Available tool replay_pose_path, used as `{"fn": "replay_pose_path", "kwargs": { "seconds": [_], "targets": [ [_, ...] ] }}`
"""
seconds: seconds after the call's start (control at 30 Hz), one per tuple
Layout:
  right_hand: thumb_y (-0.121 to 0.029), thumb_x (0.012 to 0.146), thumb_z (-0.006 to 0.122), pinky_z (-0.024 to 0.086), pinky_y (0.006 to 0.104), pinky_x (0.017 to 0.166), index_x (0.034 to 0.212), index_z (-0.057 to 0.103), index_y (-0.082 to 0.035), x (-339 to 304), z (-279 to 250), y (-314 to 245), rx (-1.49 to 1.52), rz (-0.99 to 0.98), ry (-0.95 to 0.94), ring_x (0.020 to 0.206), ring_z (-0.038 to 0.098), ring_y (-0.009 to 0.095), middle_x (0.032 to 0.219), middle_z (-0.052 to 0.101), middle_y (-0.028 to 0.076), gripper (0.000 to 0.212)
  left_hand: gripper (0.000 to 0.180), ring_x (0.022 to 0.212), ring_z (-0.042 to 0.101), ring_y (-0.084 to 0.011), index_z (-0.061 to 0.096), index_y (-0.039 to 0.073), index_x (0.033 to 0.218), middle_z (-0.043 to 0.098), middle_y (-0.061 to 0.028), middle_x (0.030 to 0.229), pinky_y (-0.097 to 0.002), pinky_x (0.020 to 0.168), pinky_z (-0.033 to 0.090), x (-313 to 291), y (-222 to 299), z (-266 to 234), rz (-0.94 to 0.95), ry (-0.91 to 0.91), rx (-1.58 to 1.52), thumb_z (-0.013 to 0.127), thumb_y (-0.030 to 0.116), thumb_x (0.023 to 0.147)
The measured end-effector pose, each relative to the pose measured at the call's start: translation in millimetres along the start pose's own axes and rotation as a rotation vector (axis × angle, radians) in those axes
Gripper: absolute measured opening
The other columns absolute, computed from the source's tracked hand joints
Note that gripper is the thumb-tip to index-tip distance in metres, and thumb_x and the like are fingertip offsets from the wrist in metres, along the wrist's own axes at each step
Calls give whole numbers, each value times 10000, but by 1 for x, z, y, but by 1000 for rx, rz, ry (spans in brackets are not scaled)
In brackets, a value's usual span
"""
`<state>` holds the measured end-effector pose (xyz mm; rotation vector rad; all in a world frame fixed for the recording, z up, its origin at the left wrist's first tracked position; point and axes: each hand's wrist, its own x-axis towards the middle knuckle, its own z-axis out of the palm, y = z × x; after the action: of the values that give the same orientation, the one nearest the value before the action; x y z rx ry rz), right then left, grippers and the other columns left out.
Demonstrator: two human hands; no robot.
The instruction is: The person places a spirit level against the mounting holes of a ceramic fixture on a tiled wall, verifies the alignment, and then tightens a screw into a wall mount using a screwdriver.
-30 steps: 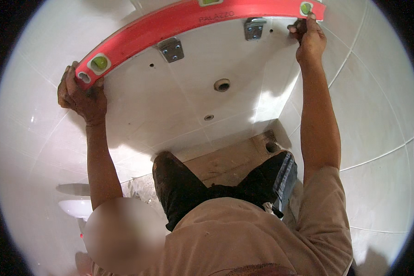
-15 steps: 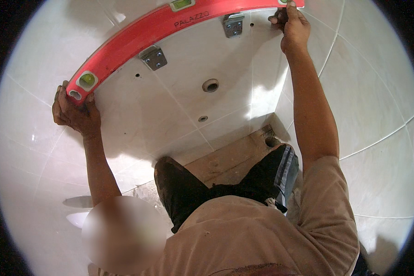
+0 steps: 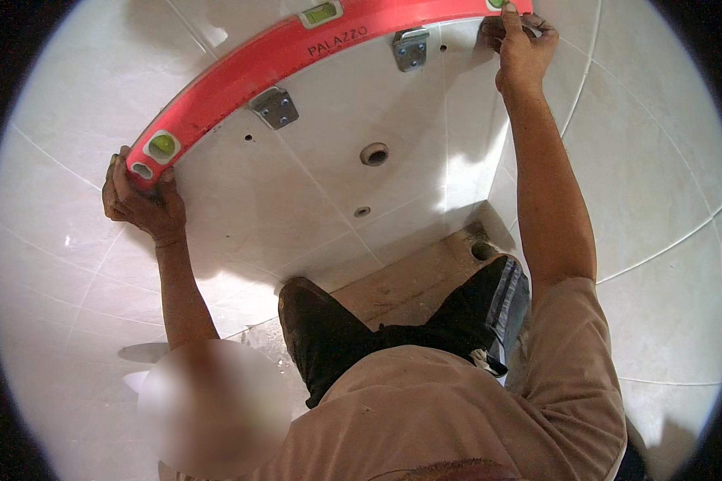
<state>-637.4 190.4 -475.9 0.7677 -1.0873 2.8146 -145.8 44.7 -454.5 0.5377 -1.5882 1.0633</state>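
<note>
At the far left, the left hand (image 3: 144, 204) grips the lower end of the red spirit level (image 3: 281, 52), thumb at its lower edge and fingers wrapped around the end. The level runs along the tiled wall (image 3: 321, 196), above or against two metal brackets; I cannot tell whether it rests on them. A small drilled hole (image 3: 249, 138) comes next, open, nothing set in it. The left bracket (image 3: 274, 108) is already fixed, screw heads showing. Farther right, the round wall opening (image 3: 375, 154) has no pipe joined to it. The right bracket (image 3: 410, 50) is screwed on too, with another bare hole (image 3: 444, 47) beside it. Last, the right hand (image 3: 526, 52) pinches the level near its other end, thumb over the front
</note>
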Motion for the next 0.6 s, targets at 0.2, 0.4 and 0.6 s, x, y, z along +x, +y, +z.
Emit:
{"fn": "replay_pose_path", "kwargs": {
  "seconds": [0.2, 0.4, 0.6],
  "targets": [
    [-207, 969, 658, 580, 348, 628, 1076, 535, 26, -5, 8, -10, -62, -54, -49, 694, 677, 224, 825, 670, 139, 285, 636, 1268, 453, -242, 448, 80, 1369, 602, -45, 1287, -387, 1057, 289, -1, -6, 2, 45, 63, -5, 566, 562, 970],
    [-208, 934, 703, 601, 351, 665, 1172, 479, 38, 1, -1, -7, -107, -73, -62, 758, 699, 219, 915, 689, 181, 409, 642, 1279, 444, -243, 441, 84, 1378, 558, -37, 1318, -402, 1058, 301, 0, -4, 1, -2, 37, -57, 556, 569, 973],
    [-349, 746, 903, 582, 333, 717, 1241, 421, 112, -18, 10, -22, -277, -91, -76, 832, 676, 220, 1045, 640, 216, 830, 651, 1286, 433, -232, 431, 72, 1384, 553, -38, 1305, -398, 1055, 306, 2, 2, -3, 14, 51, 9, 543, 569, 978]
  ]
}}
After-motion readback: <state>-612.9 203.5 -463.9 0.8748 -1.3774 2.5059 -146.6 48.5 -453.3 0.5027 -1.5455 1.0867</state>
